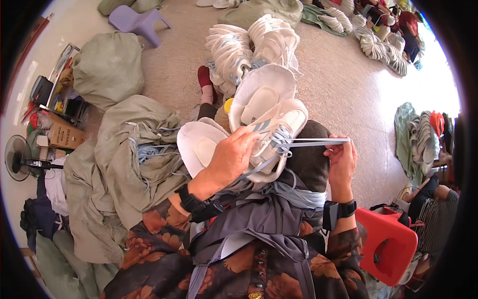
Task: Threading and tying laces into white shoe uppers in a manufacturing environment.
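Observation:
A white shoe upper (281, 122) with light blue stripes lies over my lap, its toe pointing away from me. My left hand (230, 155) is closed on its side beside the lace holes. From the holes, a light blue shoelace (308, 143) stretches taut to the right, where my right hand (341, 160) pinches it between thumb and fingers. A thin straight line runs along the lace; I cannot tell whether it is a tool. Two more white uppers (196, 142) lie spread under and beside this one. A bundle of blue laces (301, 195) rests across my right thigh.
Stacked white shoe uppers (231, 47) stand ahead on the floor. A grey-green cloth sack (99, 184) with blue laces (149, 151) lies on my left. A red plastic stool (391, 244) is at my right, near another person (438, 219). A purple stool (137, 22) and fan (19, 158) stand left.

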Available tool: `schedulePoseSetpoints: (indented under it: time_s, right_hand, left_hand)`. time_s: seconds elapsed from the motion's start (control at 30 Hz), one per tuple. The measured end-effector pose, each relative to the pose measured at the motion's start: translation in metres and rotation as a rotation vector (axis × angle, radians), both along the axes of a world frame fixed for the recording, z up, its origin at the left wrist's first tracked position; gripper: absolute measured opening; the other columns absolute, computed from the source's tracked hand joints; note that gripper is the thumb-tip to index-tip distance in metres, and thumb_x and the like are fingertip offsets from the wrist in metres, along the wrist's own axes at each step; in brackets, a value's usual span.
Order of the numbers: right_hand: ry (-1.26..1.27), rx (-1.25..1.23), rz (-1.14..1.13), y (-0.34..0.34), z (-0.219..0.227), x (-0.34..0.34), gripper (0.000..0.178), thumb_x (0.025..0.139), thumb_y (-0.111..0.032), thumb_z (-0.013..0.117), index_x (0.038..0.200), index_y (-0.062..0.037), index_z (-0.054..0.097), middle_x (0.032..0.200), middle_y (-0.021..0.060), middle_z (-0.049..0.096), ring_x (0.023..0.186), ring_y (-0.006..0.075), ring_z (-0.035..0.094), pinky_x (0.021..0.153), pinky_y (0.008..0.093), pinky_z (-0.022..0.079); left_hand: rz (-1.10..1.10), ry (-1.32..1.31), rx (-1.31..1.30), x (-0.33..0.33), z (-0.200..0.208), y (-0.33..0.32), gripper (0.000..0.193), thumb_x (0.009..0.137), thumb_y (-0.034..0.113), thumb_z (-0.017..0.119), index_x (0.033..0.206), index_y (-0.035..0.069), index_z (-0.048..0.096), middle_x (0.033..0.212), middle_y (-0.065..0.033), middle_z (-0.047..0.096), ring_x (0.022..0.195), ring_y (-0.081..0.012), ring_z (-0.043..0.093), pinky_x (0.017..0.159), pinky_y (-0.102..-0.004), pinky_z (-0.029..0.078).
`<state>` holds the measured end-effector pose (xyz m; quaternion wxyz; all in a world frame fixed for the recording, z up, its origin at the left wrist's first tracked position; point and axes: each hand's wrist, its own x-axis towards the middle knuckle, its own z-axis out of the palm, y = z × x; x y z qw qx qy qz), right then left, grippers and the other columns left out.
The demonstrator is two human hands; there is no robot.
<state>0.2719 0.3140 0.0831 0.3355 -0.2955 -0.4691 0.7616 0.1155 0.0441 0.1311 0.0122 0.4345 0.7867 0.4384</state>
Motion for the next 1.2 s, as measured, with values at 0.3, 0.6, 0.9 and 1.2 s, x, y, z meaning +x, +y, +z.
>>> schedulePoseSetpoints:
  time_s: [0.3, 0.6, 0.9, 1.2]
  right_hand:
    - [0.014, -0.134, -0.013, -0.002, -0.01, 0.003, 0.026, 0.106, -0.017, 0.044, 0.114, 0.0031, 0.059, 0.105, 0.0181, 0.07, 0.081, 0.0194, 0.068, 0.066, 0.0312, 0.059]
    - [0.043, -0.154, -0.013, -0.001, -0.014, 0.004, 0.027, 0.106, -0.018, 0.045, 0.113, 0.0034, 0.06, 0.104, 0.0181, 0.07, 0.081, 0.0193, 0.068, 0.065, 0.0311, 0.059]
    - [0.08, -0.124, 0.034, 0.002, -0.019, 0.007, 0.023, 0.107, -0.016, 0.045, 0.108, 0.0013, 0.061, 0.099, 0.0146, 0.069, 0.08, 0.0182, 0.068, 0.065, 0.031, 0.059]
    - [0.048, -0.102, 0.035, 0.002, -0.015, 0.007, 0.021, 0.107, -0.016, 0.047, 0.106, -0.0001, 0.061, 0.09, 0.0111, 0.068, 0.073, 0.0162, 0.065, 0.061, 0.0301, 0.057]
  left_hand:
    - [0.045, -0.005, -0.09, -0.023, -0.005, -0.019, 0.012, 0.093, 0.0, 0.062, 0.102, 0.001, 0.07, 0.093, -0.0139, 0.064, 0.08, -0.0323, 0.065, 0.07, -0.0392, 0.052]
    - [0.048, -0.248, -0.034, -0.016, 0.007, 0.007, 0.007, 0.092, 0.004, 0.069, 0.099, 0.0, 0.069, 0.083, -0.0032, 0.064, 0.071, -0.0121, 0.06, 0.065, -0.0281, 0.049]
    - [-0.055, -0.606, -0.038, -0.017, 0.001, 0.021, 0.007, 0.098, 0.003, 0.064, 0.1, -0.003, 0.067, 0.085, 0.0012, 0.067, 0.075, -0.002, 0.057, 0.068, -0.0201, 0.048]
    - [-0.07, 0.087, -0.096, -0.004, 0.004, 0.027, 0.013, 0.088, 0.004, 0.071, 0.1, 0.0, 0.068, 0.087, -0.0071, 0.062, 0.079, -0.0253, 0.062, 0.074, -0.0371, 0.051]
